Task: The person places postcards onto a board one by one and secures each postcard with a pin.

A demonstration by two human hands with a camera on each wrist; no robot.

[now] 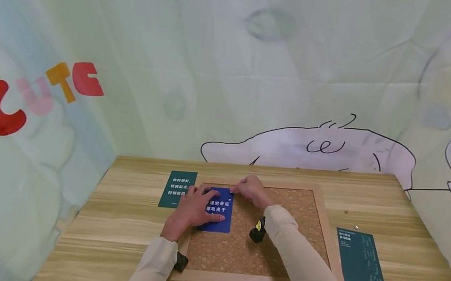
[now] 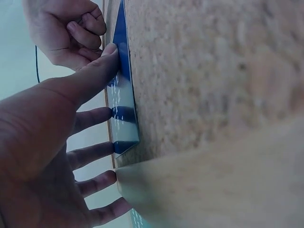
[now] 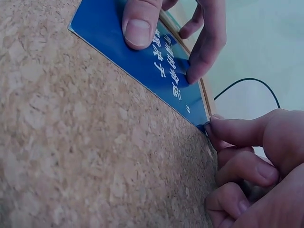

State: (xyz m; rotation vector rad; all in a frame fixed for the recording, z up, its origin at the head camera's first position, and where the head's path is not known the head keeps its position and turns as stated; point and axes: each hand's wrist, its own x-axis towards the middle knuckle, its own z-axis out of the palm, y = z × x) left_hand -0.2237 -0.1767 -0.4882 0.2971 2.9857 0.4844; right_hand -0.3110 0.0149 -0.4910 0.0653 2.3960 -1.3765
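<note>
A blue card (image 1: pixel 219 224) with white writing lies on the upper left of a wood-framed cork board (image 1: pixel 260 257). Across it spreads my left hand (image 1: pixel 197 206), thumb and fingertips pressing the card against the board. At the card's upper right corner, my right hand (image 1: pixel 251 190) pinches a small thumbtack (image 3: pixel 206 124) between thumb and index finger, the other fingers curled in. Most of the tack is hidden by the fingertips. In the left wrist view, the blue card (image 2: pixel 124 114) is seen nearly edge-on under the left thumb.
A green card (image 1: pixel 176 189) lies left of the board, close to the left hand. Another dark green card (image 1: pixel 360 260) lies on the wooden table (image 1: pixel 421 267) to the right, with a small tack (image 1: pixel 356 227) near it. A printed curtain (image 1: pixel 261 78) stands behind.
</note>
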